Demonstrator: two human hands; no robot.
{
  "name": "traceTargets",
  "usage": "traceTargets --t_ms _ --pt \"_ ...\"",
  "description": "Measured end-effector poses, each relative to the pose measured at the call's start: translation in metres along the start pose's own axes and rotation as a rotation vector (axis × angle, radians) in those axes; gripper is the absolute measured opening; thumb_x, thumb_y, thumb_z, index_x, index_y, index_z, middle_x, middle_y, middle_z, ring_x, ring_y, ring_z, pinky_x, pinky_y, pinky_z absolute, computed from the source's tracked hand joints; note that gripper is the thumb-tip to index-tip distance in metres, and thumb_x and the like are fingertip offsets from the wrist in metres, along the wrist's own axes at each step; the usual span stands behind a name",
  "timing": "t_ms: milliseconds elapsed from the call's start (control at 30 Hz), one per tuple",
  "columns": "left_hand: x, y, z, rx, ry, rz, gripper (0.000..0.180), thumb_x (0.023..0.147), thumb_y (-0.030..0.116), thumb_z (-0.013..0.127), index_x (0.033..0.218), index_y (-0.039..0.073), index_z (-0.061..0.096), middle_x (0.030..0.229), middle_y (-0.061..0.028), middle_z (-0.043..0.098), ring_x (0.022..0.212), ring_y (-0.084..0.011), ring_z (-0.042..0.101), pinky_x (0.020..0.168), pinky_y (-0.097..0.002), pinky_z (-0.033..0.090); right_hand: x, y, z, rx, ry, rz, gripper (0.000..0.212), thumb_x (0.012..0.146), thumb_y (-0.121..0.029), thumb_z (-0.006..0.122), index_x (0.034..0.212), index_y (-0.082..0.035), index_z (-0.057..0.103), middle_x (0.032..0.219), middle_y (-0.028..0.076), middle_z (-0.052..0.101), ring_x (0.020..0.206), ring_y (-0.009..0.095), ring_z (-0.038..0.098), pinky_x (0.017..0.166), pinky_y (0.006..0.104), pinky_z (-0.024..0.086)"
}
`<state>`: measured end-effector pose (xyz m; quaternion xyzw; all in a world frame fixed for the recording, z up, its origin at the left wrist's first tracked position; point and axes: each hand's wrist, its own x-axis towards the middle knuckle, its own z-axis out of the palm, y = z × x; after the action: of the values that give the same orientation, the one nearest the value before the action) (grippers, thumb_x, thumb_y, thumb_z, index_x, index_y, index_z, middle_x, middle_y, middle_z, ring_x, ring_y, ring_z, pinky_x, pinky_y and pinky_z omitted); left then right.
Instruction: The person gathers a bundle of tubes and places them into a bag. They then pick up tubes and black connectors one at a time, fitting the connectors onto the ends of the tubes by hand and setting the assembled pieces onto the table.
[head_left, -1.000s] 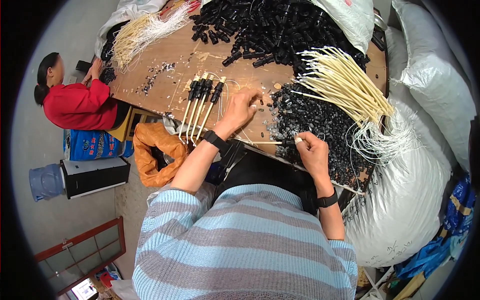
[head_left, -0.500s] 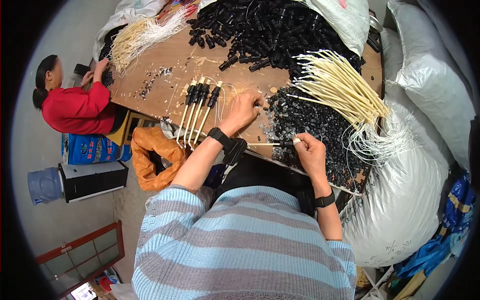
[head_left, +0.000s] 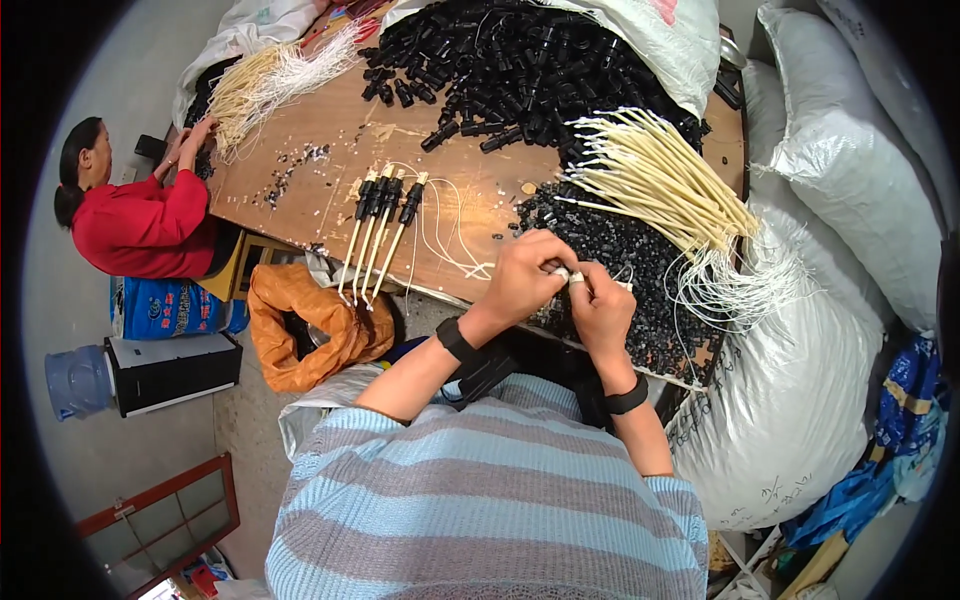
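My left hand (head_left: 527, 276) and my right hand (head_left: 603, 310) meet above the near edge of the table, both closed in a pinch. Pale covers wrap fingertips where they meet. A white cord (head_left: 627, 273) loops out beside my right fingers, and that hand grips it. Whatever is between my left fingers is too small and covered to make out. Several cream sleeved cords with black sockets (head_left: 383, 200) lie side by side to the left of my hands. Small black and clear parts (head_left: 650, 270) are heaped right behind and beside my right hand.
On the wooden table (head_left: 330, 215) stand a pile of black sockets (head_left: 520, 70) and a bundle of cream sleeved cords (head_left: 665, 180). White sacks (head_left: 790, 400) crowd the right side. An orange bag (head_left: 310, 330) sits below the left edge. A person in red (head_left: 150, 225) works at far left.
My left hand has come off the tabletop and moved right and nearer, up against my right hand. The cream sleeve and black piece seen at my right hand are now hidden. The view has shifted slightly.
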<state>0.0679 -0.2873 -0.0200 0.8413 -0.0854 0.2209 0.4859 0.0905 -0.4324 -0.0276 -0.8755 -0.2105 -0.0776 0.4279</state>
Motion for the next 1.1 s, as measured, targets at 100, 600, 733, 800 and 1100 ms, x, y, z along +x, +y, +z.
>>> traceTargets --t_ms 100,600,733,800,1100 --pt "-0.005 -0.001 0.003 -0.411 0.036 -0.52 0.016 0.07 -0.008 0.056 0.08 0.0 0.066 0.077 0.0035 0.059 0.065 -0.0007 0.045 0.057 -0.0176 0.037 0.0 0.002 0.002 -0.118 0.048 -0.146 0.011 0.08 -0.01 0.062 0.09 -0.009 0.066 0.07 0.01 0.063 0.054 0.027 0.061 0.048 0.0356 0.046" --pt "0.005 -0.015 0.003 0.099 0.15 -0.207 0.013 0.065 -0.001 0.063 0.077 0.001 0.068 0.078 -0.0069 0.059 0.074 -0.0193 0.057 0.066 -0.0283 0.044 0.006 0.011 -0.009 0.171 -0.122 -0.051 0.015 0.079 -0.007 0.069 0.094 -0.007 0.067 0.054 0.0 0.053 0.044 0.012 0.048 0.043 0.0269 0.036" --pt "0.017 0.001 -0.004 0.009 0.025 -0.087 0.03 0.064 0.001 0.064 0.094 0.004 0.066 0.081 -0.0094 0.062 0.081 -0.0264 0.06 0.073 -0.0355 0.048 0.015 0.005 -0.024 0.993 -0.222 0.514 0.015 0.087 -0.001 0.064 0.102 0.0 0.063 0.064 -0.009 0.047 0.056 -0.001 0.034 0.049 0.0172 0.025" --pt "0.019 0.005 -0.005 -0.07 -0.074 -0.01 0.037 0.065 0.002 0.065 0.102 0.005 0.065 0.083 -0.0101 0.063 0.082 -0.0273 0.062 0.073 -0.0366 0.049 0.015 0.013 -0.034 1.319 -0.273 0.602 0.014 0.088 -0.002 0.063 0.101 0.001 0.063 0.068 -0.007 0.051 0.057 -0.002 0.036 0.05 0.0164 0.025" --pt "0.017 -0.017 -0.003 0.038 -0.42 -0.191 0.032 0.067 0.005 0.061 0.098 0.003 0.066 0.087 -0.0172 0.067 0.078 -0.0348 0.063 0.07 -0.04 0.051 0.018 0.02 -0.045 0.118 -0.271 -0.175 0.033 0.08 -0.005 0.062 0.112 -0.009 0.066 0.064 0.002 0.056 0.051 0.017 0.055 0.046 0.0314 0.042"
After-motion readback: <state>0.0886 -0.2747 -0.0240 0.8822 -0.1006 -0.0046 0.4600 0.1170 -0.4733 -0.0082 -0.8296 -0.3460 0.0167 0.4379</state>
